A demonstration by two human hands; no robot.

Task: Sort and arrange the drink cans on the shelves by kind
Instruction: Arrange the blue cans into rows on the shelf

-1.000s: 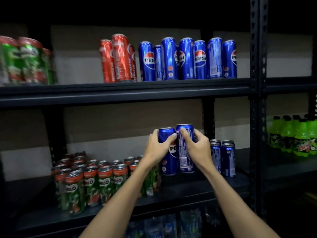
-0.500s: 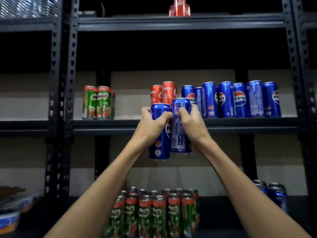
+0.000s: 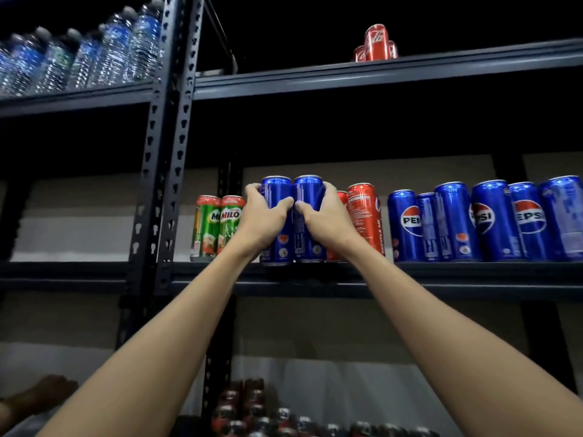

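Note:
Two tall blue Pepsi cans stand side by side at the front edge of the middle shelf (image 3: 441, 272). My left hand (image 3: 258, 219) grips the left blue can (image 3: 279, 197); my right hand (image 3: 325, 216) grips the right blue can (image 3: 309, 193). Left of them stand two green Milo cans (image 3: 217, 228). Right behind my right hand are red cola cans (image 3: 366, 219), then a row of several blue Pepsi cans (image 3: 492, 222).
Red cola cans (image 3: 375, 42) stand on the top shelf. Water bottles (image 3: 79, 58) fill the upper left shelf. A perforated steel upright (image 3: 164, 171) divides the two racks. Dark can tops (image 3: 252, 411) show on the lowest shelf. A blurred brown shape (image 3: 34, 395) lies at the bottom left.
Both hands lifted the two blue cans from the lower shelf up to the middle shelf, where the cans now stand at its front edge. My view tilted upward.

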